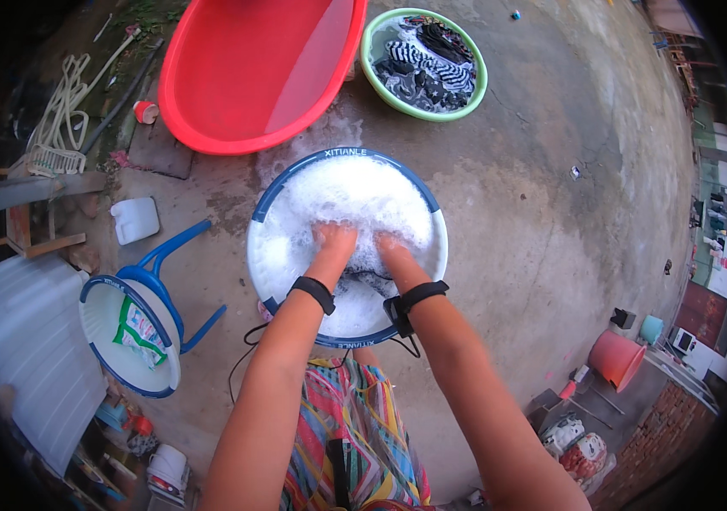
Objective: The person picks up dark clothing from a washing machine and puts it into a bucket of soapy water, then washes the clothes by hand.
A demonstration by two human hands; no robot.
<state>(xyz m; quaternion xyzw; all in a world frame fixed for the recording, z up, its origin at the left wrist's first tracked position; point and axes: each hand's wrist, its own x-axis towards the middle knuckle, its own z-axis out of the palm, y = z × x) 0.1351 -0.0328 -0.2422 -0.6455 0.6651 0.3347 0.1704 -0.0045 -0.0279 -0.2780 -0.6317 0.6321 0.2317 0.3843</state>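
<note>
Both the left hand (pixel 334 241) and right hand (pixel 391 251) are plunged into the suds of the white basin (pixel 263 255) at centre, dark laundry (pixel 365 281) seemingly gripped beneath, though their closure cannot be told, a green basin (pixel 478 81) waiting at one o'clock

free: bare concrete (pixel 542 213) right | blocked: red tub (pixel 253 77) ahead, blue stool (pixel 168 281) left

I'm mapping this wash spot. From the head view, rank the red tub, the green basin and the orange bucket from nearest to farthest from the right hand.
1. Green basin, up and slightly right of the right hand.
2. Red tub, upper left; nearly as near, a close call.
3. Orange bucket, far lower right.
</note>
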